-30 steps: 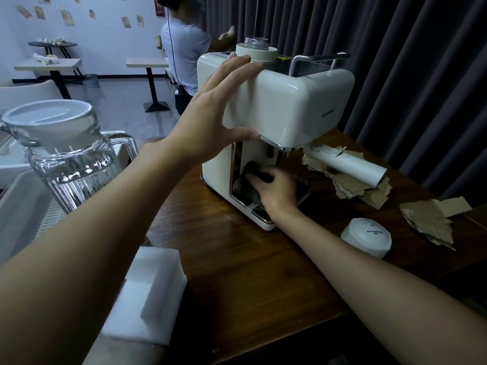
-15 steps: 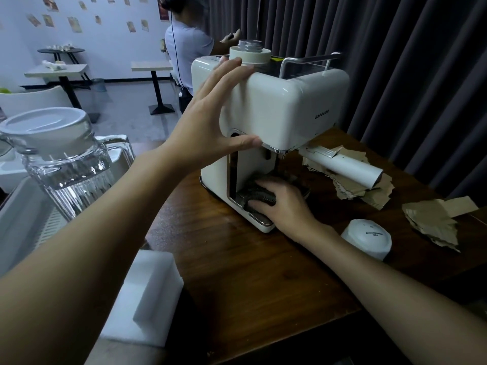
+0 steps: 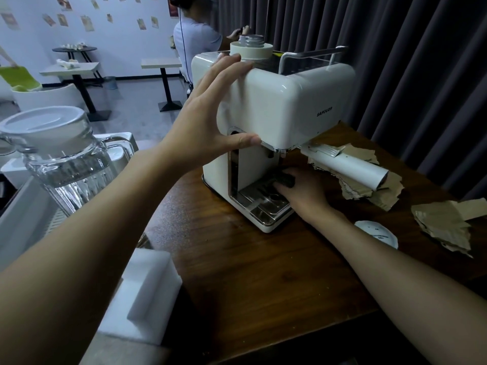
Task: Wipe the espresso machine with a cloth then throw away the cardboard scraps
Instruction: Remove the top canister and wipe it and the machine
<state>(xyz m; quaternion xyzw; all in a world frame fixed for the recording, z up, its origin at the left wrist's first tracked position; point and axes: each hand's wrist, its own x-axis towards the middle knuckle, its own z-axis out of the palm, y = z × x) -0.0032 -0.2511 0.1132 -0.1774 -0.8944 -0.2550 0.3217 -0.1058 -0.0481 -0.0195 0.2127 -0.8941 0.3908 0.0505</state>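
A cream espresso machine point(image 3: 284, 101) stands on the dark wooden table point(image 3: 250, 272). My left hand point(image 3: 208, 119) presses flat against its upper left side, fingers spread, thumb under the front edge. My right hand point(image 3: 303, 193) reaches into the recess over the metal drip tray point(image 3: 259, 204) and holds a dark cloth point(image 3: 283, 179), mostly hidden under my fingers. Torn brown cardboard scraps point(image 3: 369, 191) lie just right of the machine, partly under a white tube. More cardboard scraps point(image 3: 445, 222) lie at the far right.
A glass pitcher point(image 3: 60, 162) with a white lid stands at the left. White foam blocks point(image 3: 147, 293) sit at the table's near left corner. A white round lid point(image 3: 376, 233) lies right of my forearm. Dark curtains hang behind. A person stands beyond the machine.
My right hand with the cloth has slid from deep inside the recess toward the right front over the drip tray. My left hand keeps its place on the machine.
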